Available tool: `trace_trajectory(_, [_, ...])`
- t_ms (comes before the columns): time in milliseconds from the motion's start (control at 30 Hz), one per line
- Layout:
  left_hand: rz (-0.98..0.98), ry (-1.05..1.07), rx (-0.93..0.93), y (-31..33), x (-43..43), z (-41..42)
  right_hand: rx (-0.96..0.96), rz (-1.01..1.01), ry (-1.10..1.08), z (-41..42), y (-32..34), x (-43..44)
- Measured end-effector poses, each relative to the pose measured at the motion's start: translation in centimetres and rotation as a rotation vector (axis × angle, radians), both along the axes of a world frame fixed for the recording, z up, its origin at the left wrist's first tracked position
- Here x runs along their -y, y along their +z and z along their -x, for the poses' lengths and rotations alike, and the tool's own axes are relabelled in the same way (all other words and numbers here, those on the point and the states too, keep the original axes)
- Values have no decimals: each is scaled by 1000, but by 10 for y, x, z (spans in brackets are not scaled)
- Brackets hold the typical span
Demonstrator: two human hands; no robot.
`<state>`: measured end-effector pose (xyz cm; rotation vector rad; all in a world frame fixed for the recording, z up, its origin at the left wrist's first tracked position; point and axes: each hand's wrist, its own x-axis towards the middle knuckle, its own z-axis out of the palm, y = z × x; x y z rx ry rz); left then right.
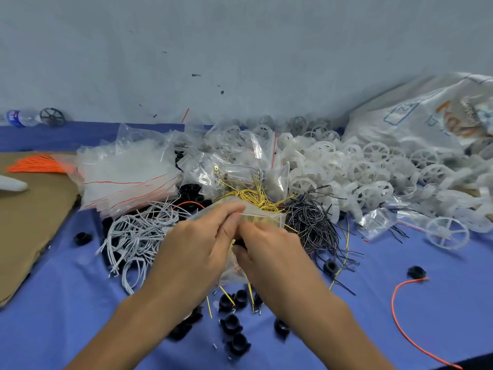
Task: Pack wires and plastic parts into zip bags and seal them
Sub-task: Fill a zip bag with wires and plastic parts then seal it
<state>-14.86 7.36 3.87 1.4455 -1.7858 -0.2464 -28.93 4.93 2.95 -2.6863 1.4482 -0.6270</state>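
**Over the desk [80,316] centre: zip bag [266,218] pinched at its mouth**

Zip bag is small and clear, held up just off the blue cloth among the loose piles, with a red seal line along its top edge. Left hand [197,252] grips that edge, thumb and fingers curled onto the film. Right hand [269,249] pinches the same edge right beside it, thumbs nearly touching. Both forearms come in low from the bottom of the view, backs of the hands up, fingers pointing away. Sealing or opening the mouth, can't tell which. Something yellow and something black show through the film, unclear what.

Handling, as a judgement: the bag is thin, light, floppy and slick. It likely collapses unless held at the stiffer zip strip, so take it there at two points and run the pinch along the strip. Yellow wires [250,196] behind the bag look thin, springy and tangle-prone. Grab them as a bunch at the loop, since loose ends may snag the mouth. Black caps [232,324] near the wrists look small, rigid and light, easy to pinch but may roll. White wheels [360,166] at the right look stiff and bulky for this bag.
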Motion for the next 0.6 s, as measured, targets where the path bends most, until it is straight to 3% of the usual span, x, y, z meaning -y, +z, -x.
trace_trajectory(133, [-15, -7, 3, -2, 2, 0, 80, -45, 46, 5, 5, -2])
trace_trajectory(267, [-16, -6, -2, -2, 2, -4, 552, -305, 197, 35, 28, -5])
trace_trajectory(333, [-10, -11, -23, -2, 3, -6, 723, -296, 108, 57, 38, 16])
trace_trajectory(400, [-5, -13, -39, -3, 3, -6, 658, -156, -70, 76, 41, 58])
trace_trajectory(500, [-7, -14, -42, -4, 4, -6, 357, -79, -301, 91, 31, 133])
trace_trajectory(600, [-20, -16, -39, -3, 4, -7, 77, -87, -355, 95, 7, 190])
